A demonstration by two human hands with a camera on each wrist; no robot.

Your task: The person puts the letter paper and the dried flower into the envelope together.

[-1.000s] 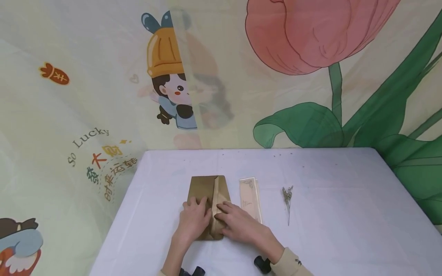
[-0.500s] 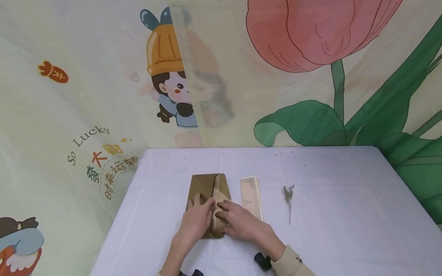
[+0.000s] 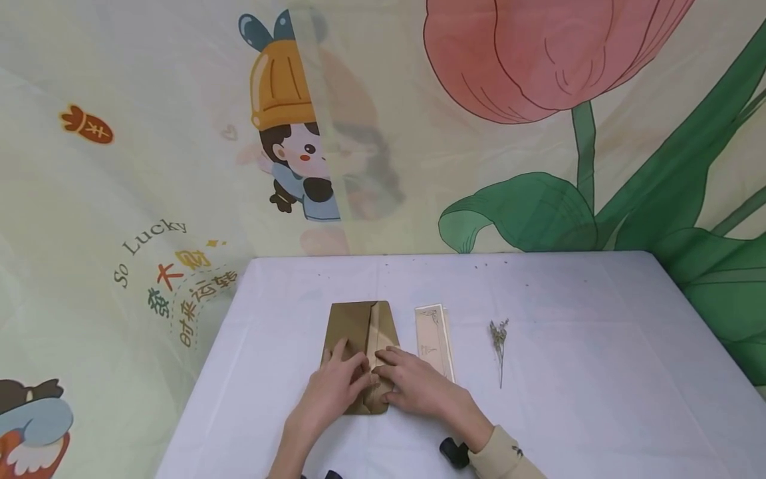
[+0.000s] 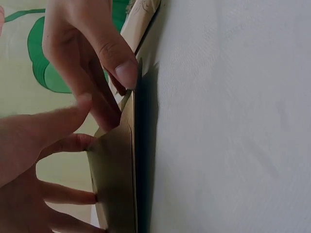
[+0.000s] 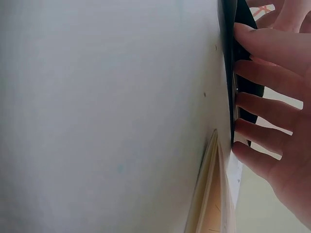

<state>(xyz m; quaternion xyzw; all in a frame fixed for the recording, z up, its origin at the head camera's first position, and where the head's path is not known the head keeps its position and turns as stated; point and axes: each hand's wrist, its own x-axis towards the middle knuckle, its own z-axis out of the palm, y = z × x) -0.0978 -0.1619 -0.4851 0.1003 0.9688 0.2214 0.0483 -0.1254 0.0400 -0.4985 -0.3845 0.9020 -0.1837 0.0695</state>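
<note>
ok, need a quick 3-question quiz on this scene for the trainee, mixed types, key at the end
1. Put in order, left to right in the head view: dried sprig, brown paper packet, pale pink card.
2. True or false: the dried sprig lies against the pale pink card.
3. In the head view, which is nearer the pale pink card, the left grip or the right grip?

Key:
1. Brown paper packet, pale pink card, dried sprig.
2. False; white tabletop shows between them.
3. The right grip; it partly hides the card's lower end.
</note>
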